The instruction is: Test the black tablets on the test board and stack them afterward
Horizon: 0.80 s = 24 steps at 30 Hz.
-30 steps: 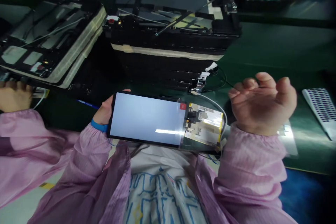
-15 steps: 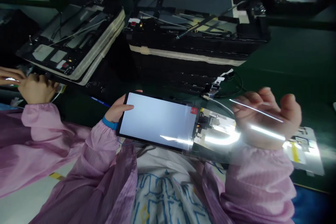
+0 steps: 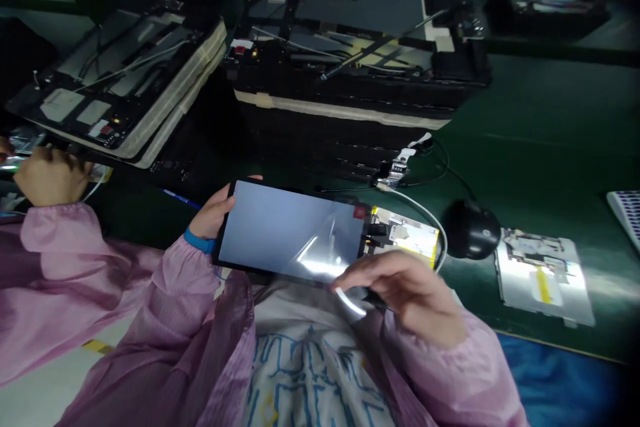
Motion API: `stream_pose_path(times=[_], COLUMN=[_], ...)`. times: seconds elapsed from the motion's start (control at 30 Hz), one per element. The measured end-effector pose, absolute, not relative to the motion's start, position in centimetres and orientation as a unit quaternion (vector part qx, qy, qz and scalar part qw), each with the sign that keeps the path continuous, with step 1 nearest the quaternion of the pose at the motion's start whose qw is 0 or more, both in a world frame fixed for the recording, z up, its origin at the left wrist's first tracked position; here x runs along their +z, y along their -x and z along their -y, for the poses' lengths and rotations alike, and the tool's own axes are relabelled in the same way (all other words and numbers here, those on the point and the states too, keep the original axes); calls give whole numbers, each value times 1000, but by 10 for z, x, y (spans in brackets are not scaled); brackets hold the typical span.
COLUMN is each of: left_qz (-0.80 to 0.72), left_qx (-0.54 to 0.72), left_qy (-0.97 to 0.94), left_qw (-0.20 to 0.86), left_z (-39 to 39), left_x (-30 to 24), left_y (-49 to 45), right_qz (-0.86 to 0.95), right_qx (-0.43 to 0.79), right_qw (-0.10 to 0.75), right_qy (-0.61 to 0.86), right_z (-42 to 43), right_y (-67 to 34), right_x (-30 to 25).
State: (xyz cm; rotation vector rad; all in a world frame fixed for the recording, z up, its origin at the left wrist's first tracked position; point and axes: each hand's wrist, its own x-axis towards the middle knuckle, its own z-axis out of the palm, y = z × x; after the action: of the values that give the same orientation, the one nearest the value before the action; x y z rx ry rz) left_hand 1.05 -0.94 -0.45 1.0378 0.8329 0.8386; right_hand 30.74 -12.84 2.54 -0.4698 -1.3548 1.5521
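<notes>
A dark green, glossy tabletop (image 3: 560, 170) carried everything. Toward its far edge stood a tall stack of black flat panels edged with cream tape (image 3: 350, 13), and toward its left side a lower, tilted stack of similar black panels (image 3: 120, 73).

A rectangular, black-framed screen lit plain white (image 3: 280, 223) was held over the near edge. The left hand (image 3: 211, 215) was clamped on its left end, thumb over the frame, fingers behind. At the screen's lower right corner, the right hand (image 3: 407, 290) had its fingertips close together; a clear, glossy film (image 3: 351, 307) glinted beneath them, though whether they gripped it I could not tell.

A silvery metal plate with a yellow strip (image 3: 563, 277) lay near the surface's near edge, right of the hands. A co-worker's hand (image 3: 53, 177) was below the left stack. A silver board edged in yellow (image 3: 407, 235) showed just beyond the screen's right end. Behind the metal plate sat a rounded black mouse (image 3: 473, 230). A slim blue pen (image 3: 181, 199) lay beyond the left hand.
</notes>
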Motion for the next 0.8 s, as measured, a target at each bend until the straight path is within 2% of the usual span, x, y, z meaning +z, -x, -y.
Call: stream_pose_path(times=[0.13, 0.43, 0.8], left_qz=[-382, -396, -369], left_qx=[372, 358, 369], left_qy=[-466, -476, -466], left_qw=[706, 699, 715], left_z=[8, 6, 10], left_x=[-4, -5, -2], left_y=[-10, -8, -9], right_qz=[681, 770, 791], right_qx=[595, 553, 508], right_qw=[401, 305, 333], right_qy=[144, 90, 66], right_z=[133, 150, 156], right_y=[-273, -214, -202], right_x=[29, 15, 19])
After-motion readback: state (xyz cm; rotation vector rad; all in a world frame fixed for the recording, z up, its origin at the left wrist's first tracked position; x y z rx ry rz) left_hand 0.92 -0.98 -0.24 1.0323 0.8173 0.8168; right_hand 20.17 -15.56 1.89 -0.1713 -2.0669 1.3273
